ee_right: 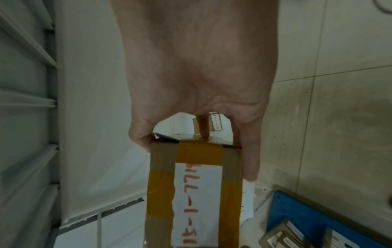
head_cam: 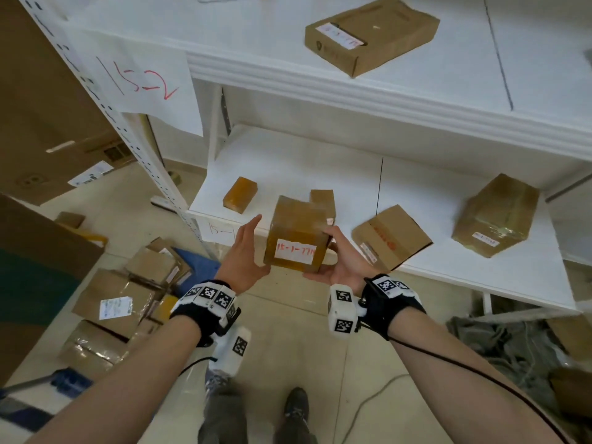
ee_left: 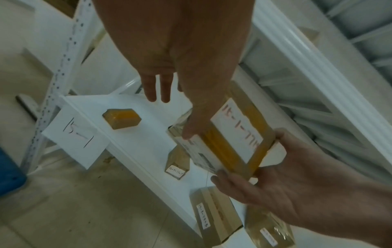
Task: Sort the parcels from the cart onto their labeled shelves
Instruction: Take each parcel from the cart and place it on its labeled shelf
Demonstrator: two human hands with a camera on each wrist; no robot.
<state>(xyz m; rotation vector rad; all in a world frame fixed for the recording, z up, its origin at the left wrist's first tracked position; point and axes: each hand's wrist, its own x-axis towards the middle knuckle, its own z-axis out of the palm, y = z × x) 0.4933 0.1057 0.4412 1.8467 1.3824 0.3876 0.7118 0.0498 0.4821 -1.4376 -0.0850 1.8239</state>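
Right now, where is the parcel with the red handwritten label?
In the head view the labelled parcel is centre frame, gripped by the right hand, left hand open beside it, just before the lower shelf.

I have the parcel (head_cam: 296, 238) between my hands, my left hand (head_cam: 245, 257) at its left side and my right hand (head_cam: 344, 262) under and round its right side. It hangs just over the front edge of the lower shelf (head_cam: 288, 168). Beyond my left hand a small block (head_cam: 240, 194) lies on that shelf; right of my right hand sit two more boxes (head_cam: 392, 237), (head_cam: 496, 216). Above is the upper shelf (head_cam: 272, 43) with another box (head_cam: 371, 33). Left of my left forearm, parcels lie piled (head_cam: 121, 302).
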